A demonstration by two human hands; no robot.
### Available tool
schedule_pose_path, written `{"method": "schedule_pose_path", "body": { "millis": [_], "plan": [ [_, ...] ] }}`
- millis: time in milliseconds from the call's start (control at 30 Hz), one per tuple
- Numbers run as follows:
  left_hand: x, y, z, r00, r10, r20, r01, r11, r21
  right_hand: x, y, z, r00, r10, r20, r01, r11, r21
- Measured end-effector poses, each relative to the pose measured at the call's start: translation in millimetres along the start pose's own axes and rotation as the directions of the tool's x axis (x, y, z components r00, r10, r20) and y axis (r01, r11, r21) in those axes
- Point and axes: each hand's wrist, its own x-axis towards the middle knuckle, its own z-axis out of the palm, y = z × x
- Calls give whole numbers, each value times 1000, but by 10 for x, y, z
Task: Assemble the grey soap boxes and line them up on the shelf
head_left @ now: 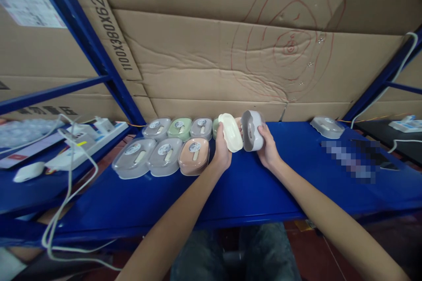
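Up above the blue bench [250,193], both hands hold small oval boxes side by side. The left hand [221,151] is closed around a cream box [231,132], gripping it from below with the thumb along its near edge, the box tilted up on its side. The right hand [268,149] grips a grey box with a clear lid [252,130], also tipped on edge, fingers curled behind it. The two boxes sit just beside each other, nearly touching, lifted off the bench.

To the left, more boxes of the same kind lie flat on the bench in two rows: grey, green and grey at the back, then two grey ones and a pink box [194,156] in front. One more grey box [327,126] lies well apart on the right. A white power strip [89,140] with cables rests on the neighbouring shelf at left. Cardboard sheets [231,52] stand behind.
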Motion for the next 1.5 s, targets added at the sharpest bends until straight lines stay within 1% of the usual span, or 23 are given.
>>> {"method": "schedule_pose_path", "body": {
  "millis": [67,133,200,300,367,467,567,700,833,933,1033,1100,1200,1267,1333,1500],
  "plan": [
    [-1,3,-13,1000,-15,18,15,1000,2,-11,-1,15,1000,13,14,-13,1000,24],
    [1,8,-28,999,-35,29,36,999,-29,-16,-10,24,999,31,16,-32,998,54],
    [3,14,-38,997,-65,31,69,990,-122,-16,-24,25,998,65,15,-66,993,97],
    [-5,31,-43,995,-102,22,104,951,-291,-6,-42,11,992,122,-15,-117,975,188],
    [-15,46,-44,994,-111,16,109,930,-350,8,-46,-6,987,157,-45,-141,959,247],
    [-23,67,-46,993,-121,6,114,915,-386,32,-39,-32,979,192,-68,-163,939,302],
    [-22,84,-51,990,-142,4,131,900,-416,51,-33,-52,978,193,-79,-161,939,303],
    [-24,99,-67,985,-168,40,168,877,-451,60,-35,-68,982,170,-79,-142,950,278],
    [-13,77,-98,985,-157,66,170,890,-423,59,-34,-66,987,137,-87,-113,965,237],
    [1,57,-114,983,-156,94,180,906,-383,57,-21,-53,993,80,-88,-64,984,168],
    [-10,70,-105,980,-171,106,198,915,-352,55,6,-45,997,-18,-70,20,999,31],
    [-36,97,-83,974,-201,103,225,909,-351,51,34,-48,994,-94,-61,89,993,-71],
    [-90,136,-36,968,-227,108,251,890,-381,35,87,-63,978,-208,-32,197,958,-209],
    [-123,153,-3,968,-215,129,249,883,-398,14,124,-78,962,-272,0,259,914,-313],
    [-148,162,27,968,-210,137,248,877,-412,-16,151,-92,943,-329,42,315,847,-427],
    [-186,162,89,970,-224,94,242,875,-419,-117,158,-74,884,-441,157,427,622,-656]
  ]
}}
